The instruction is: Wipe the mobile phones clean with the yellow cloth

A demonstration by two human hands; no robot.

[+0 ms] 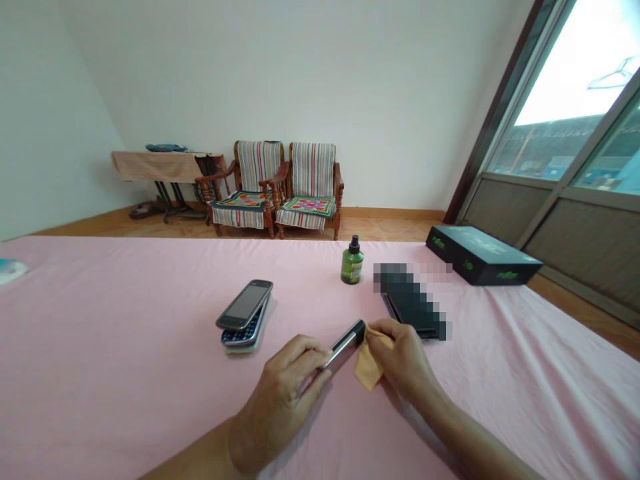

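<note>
My left hand [290, 390] grips the near end of a slim phone [346, 347], which is tilted on its edge above the pink sheet. Pinched in my right hand [403, 357] is a yellow cloth [369, 367], pressed against the phone's far end. A corner of the cloth hangs down below my fingers. Left of my hands lies a small stack of phones; a grey touchscreen phone [246, 305] rests askew on top of a phone with a keypad [245, 335]. Just past my right hand is a dark, flat stack [413, 303], partly blurred out.
A green spray bottle [352, 263] with a black top stands upright beyond the phone. A black box [483, 253] with green lettering sits at the far right of the pink sheet [125, 373]. Past the sheet's far edge stand two wooden chairs [313, 180] and a cloth-covered table [155, 165].
</note>
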